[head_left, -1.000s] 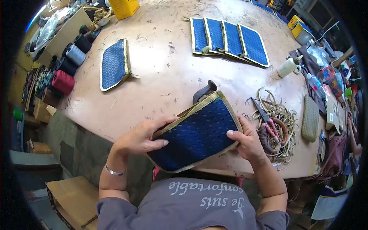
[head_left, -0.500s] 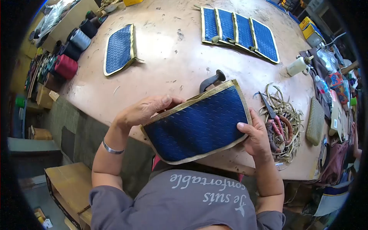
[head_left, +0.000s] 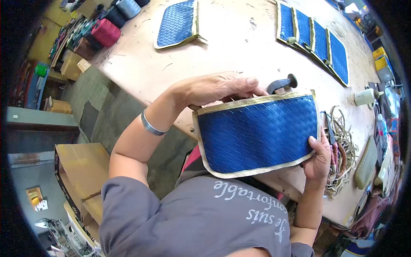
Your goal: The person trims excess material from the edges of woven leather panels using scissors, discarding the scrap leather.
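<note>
A blue woven panel (head_left: 257, 135) with beige binding is held up in front of my body, its bound straight edge uppermost. My right hand (head_left: 319, 158) grips its right side, thumb on the front face and fingers behind. Along the top edge lies my left hand (head_left: 227, 89), fingers bent over the binding near the left half; some fingertips are hidden behind the panel. Just beyond the top edge, a dark curved tool with a round flat end, like a cobbler's hammer (head_left: 282, 83), rests on the worktable (head_left: 231, 55).
Another blue panel (head_left: 177, 23) lies at the far left, and several overlapping ones (head_left: 314, 40) at the far right. Scissors (head_left: 330, 128) lie on beige strips (head_left: 346, 150) beside a white bottle (head_left: 364, 97). Thread spools (head_left: 106, 32) line the left edge; a cardboard box (head_left: 83, 167) stands below.
The view has swung left and down, so the table things appear farther right and higher. The panel is more level, and my left hand has shifted along its top edge toward the middle.
</note>
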`<action>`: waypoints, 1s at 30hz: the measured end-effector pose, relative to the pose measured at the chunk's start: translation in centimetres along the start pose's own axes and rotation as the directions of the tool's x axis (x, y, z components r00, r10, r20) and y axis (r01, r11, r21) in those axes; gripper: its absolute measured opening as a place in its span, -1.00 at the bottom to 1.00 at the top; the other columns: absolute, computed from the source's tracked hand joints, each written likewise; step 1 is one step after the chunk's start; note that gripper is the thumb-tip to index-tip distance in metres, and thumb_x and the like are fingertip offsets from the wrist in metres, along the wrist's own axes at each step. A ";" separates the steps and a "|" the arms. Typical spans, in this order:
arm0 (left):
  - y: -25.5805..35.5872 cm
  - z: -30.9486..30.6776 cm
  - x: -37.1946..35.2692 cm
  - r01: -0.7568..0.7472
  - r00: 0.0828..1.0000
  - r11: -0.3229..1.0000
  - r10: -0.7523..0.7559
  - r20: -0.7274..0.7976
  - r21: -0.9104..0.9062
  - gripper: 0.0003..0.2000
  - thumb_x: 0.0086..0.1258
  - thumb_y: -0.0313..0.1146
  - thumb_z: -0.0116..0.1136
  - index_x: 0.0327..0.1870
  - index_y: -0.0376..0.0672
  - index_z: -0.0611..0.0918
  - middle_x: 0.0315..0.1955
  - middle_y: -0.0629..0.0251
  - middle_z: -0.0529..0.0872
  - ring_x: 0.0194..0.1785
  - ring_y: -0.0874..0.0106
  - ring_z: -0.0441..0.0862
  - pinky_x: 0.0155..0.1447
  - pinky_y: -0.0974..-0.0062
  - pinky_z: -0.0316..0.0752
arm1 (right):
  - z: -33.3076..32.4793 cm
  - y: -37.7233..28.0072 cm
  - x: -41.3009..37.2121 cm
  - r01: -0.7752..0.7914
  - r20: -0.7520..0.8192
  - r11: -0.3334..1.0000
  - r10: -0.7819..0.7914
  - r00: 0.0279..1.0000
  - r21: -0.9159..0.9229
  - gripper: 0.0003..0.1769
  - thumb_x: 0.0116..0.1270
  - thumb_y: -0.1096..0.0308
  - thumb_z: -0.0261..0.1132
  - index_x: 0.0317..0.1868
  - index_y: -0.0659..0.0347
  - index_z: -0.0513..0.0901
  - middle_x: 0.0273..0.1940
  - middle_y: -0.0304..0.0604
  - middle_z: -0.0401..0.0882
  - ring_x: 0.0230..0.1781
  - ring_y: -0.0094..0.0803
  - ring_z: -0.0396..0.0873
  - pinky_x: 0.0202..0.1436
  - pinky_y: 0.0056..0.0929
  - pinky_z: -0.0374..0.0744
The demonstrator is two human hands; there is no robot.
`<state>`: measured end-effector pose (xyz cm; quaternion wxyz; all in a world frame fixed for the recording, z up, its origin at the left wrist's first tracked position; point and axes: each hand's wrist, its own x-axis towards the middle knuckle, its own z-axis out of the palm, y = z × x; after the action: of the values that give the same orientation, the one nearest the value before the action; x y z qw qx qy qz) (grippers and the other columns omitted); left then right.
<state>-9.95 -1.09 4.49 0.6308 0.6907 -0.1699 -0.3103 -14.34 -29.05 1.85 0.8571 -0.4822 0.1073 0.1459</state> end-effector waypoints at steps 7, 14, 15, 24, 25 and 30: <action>0.7 0.2 0.2 -0.001 1.000 0.998 0.001 0.004 0.064 -0.47 0.27 0.10 -0.23 -0.06 -0.19 0.52 -0.21 0.16 0.57 -0.15 0.41 0.48 -0.09 0.51 0.38 | -0.3 -0.1 0.1 0.021 -0.016 1.000 -0.020 1.000 0.012 -0.43 0.02 0.60 0.08 0.12 0.38 0.19 -0.08 -0.06 0.44 -0.12 -0.35 0.47 0.00 -0.39 0.44; 0.4 0.7 0.0 -0.186 0.982 0.982 0.185 -0.033 -0.043 -0.57 0.21 -0.39 0.02 0.09 -0.36 0.31 -0.08 0.21 0.48 -0.04 0.51 0.42 0.08 0.55 0.29 | -2.9 -0.3 0.3 -0.017 0.118 0.944 -0.024 0.993 0.330 -0.44 0.20 0.18 0.06 0.14 0.31 0.19 0.02 -0.07 0.38 -0.05 -0.26 0.43 0.04 -0.17 0.40; 0.5 1.0 -0.3 -0.214 0.972 0.973 0.204 -0.116 -0.082 -0.55 0.19 -0.44 0.04 0.10 -0.38 0.29 -0.07 0.20 0.47 -0.03 0.51 0.41 0.09 0.55 0.29 | -3.0 -0.5 0.5 0.006 0.298 0.934 -0.120 0.947 0.356 -0.40 0.21 0.13 0.04 0.15 0.33 0.15 0.08 0.00 0.29 0.02 -0.22 0.36 0.07 -0.15 0.37; -4.6 4.5 0.8 -0.322 0.899 0.731 0.038 -0.435 -0.602 -0.61 0.31 -0.33 -0.11 0.12 -0.29 0.26 0.02 0.24 0.40 0.07 0.51 0.33 0.14 0.50 0.26 | 0.3 -0.4 -0.5 0.208 0.207 0.895 -0.133 0.969 -0.396 -0.61 0.12 0.47 0.04 0.01 0.37 0.37 0.07 -0.04 0.33 0.13 -0.36 0.25 0.17 -0.39 0.24; -4.7 4.7 0.7 -0.338 0.888 0.795 0.093 -0.450 -0.503 -0.61 0.30 -0.35 -0.09 0.12 -0.29 0.27 -0.02 0.25 0.42 0.05 0.51 0.35 0.13 0.50 0.26 | 0.2 -0.2 -0.6 0.232 0.215 0.872 -0.150 0.965 -0.432 -0.61 0.11 0.48 0.04 0.00 0.36 0.38 0.07 -0.05 0.33 0.14 -0.36 0.24 0.17 -0.40 0.24; -4.5 4.6 -1.1 -0.250 0.887 0.966 0.201 -0.416 -0.066 -0.43 0.15 -0.45 0.07 0.19 -0.33 0.15 0.03 0.18 0.29 0.11 0.43 0.25 0.19 0.47 0.17 | 0.1 0.3 -0.3 0.321 0.257 0.773 -0.209 0.943 -0.547 -0.65 0.10 0.55 0.03 -0.04 0.35 0.43 0.07 -0.08 0.34 0.14 -0.36 0.24 0.19 -0.42 0.21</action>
<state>-14.42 -3.28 0.30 0.7237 0.6769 -0.0957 -0.0941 -14.69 -28.86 1.72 0.6862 -0.7159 -0.0905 0.0922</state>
